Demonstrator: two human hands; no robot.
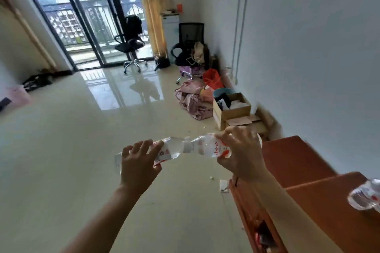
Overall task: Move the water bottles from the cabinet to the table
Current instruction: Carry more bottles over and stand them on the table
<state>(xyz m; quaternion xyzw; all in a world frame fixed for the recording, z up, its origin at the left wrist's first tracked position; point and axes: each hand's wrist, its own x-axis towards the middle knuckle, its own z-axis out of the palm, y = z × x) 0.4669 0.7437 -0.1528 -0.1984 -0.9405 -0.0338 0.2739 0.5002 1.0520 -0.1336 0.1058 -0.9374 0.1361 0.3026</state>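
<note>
I hold two clear water bottles with red-and-white labels sideways above the floor, their cap ends meeting in the middle. My left hand (pixel 138 162) grips the left bottle (pixel 164 150). My right hand (pixel 241 153) grips the right bottle (pixel 207 146). Another clear bottle (pixel 365 195) lies on top of the orange-brown cabinet (pixel 320 197) at the right edge of the view. The cabinet's front has an opening low down (pixel 264 234) with dark items inside that I cannot make out.
A shiny tiled floor (pixel 82 150) stretches ahead. Cardboard boxes (pixel 232 109), a pink cloth heap (pixel 193 98) and a red bag line the right wall. Two black office chairs (pixel 131 43) stand near the glass balcony doors. Small scraps lie beside the cabinet.
</note>
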